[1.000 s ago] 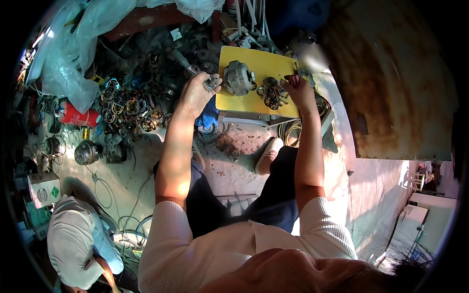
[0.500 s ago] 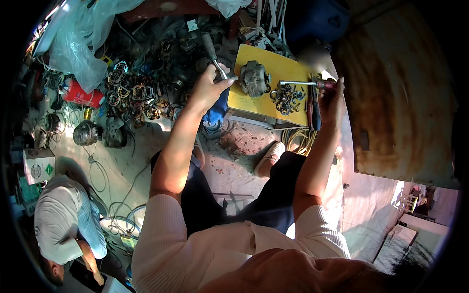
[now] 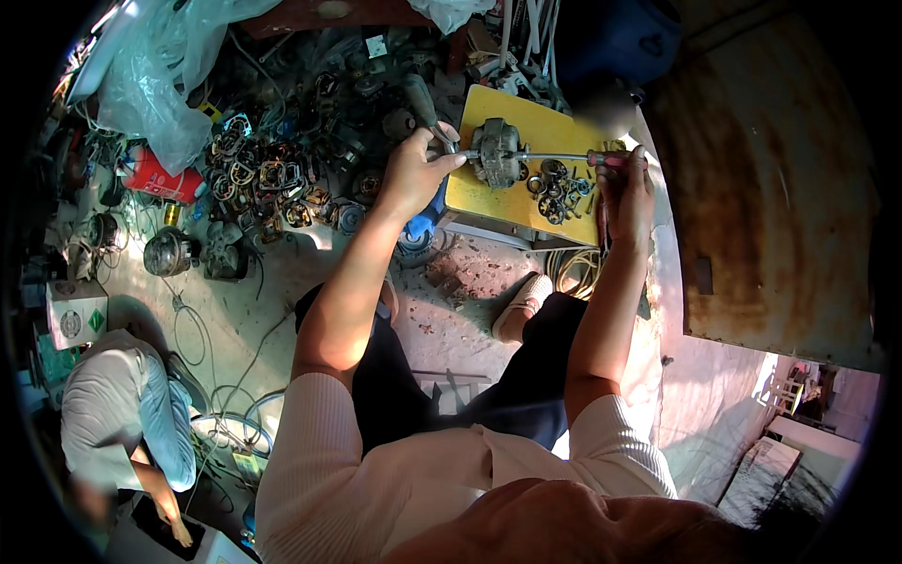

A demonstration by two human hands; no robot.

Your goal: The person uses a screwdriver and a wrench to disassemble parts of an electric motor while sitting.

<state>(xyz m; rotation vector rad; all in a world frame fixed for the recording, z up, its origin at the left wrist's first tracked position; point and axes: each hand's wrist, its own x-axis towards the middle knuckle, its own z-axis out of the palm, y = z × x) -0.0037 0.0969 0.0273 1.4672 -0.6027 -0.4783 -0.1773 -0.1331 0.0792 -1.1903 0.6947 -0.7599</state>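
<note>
A round, dirty grey motor (image 3: 495, 152) stands on the yellow top of a small table (image 3: 470, 195). At its left side, my left hand (image 3: 407, 179) is closed on a socket wrench (image 3: 420, 100) with a thick grey handle, its metal end meeting the motor. From the other side, my right hand (image 3: 628, 214) grips a screwdriver (image 3: 564, 156) with a red handle. Its long shaft reaches level to the motor's right side; the exact contact at the tip is too small to make out. Small rings and screws (image 3: 562, 195) lie in a pile below the shaft.
Heaps of metal parts (image 3: 272, 188) cover the ground at left, with a red container (image 3: 162, 177) and a plastic bag (image 3: 155, 103). A blue barrel (image 3: 615, 42) stands behind the table. Coiled hose (image 3: 573, 271) lies below it. Another person (image 3: 117, 404) bends over at lower left.
The screwdriver has moved left, from above the small parts to the motor's right side. My left hand has brought the wrench's end against the motor's left side.
</note>
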